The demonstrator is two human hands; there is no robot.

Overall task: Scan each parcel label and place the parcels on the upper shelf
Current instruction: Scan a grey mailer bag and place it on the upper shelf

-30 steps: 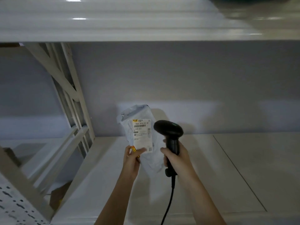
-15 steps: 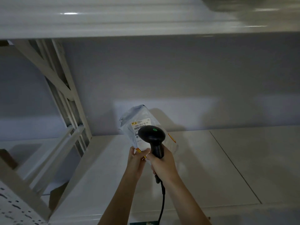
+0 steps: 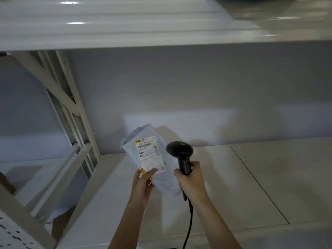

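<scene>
My left hand [image 3: 143, 184] holds a grey-white plastic parcel [image 3: 143, 139] upright by its lower edge, above the lower shelf. A white shipping label [image 3: 150, 155] with a barcode faces me, and my thumb rests on its bottom edge. My right hand [image 3: 190, 180] grips the handle of a black corded barcode scanner [image 3: 180, 151], whose head sits just right of the label with a green light on top. The upper shelf [image 3: 161, 31] runs across the top of the view, its front edge well above the parcel.
The lower shelf board [image 3: 251, 186] stretches to the right, with a seam running diagonally. White metal uprights and cross braces [image 3: 71, 123] stand at the left. A brown cardboard piece [image 3: 61, 225] lies low on the left. The scanner cable [image 3: 188, 227] hangs down between my arms.
The scanner head was over the label half a second ago; it has moved right, off the label, so the whole label shows again. The parcel stays in my left hand.
</scene>
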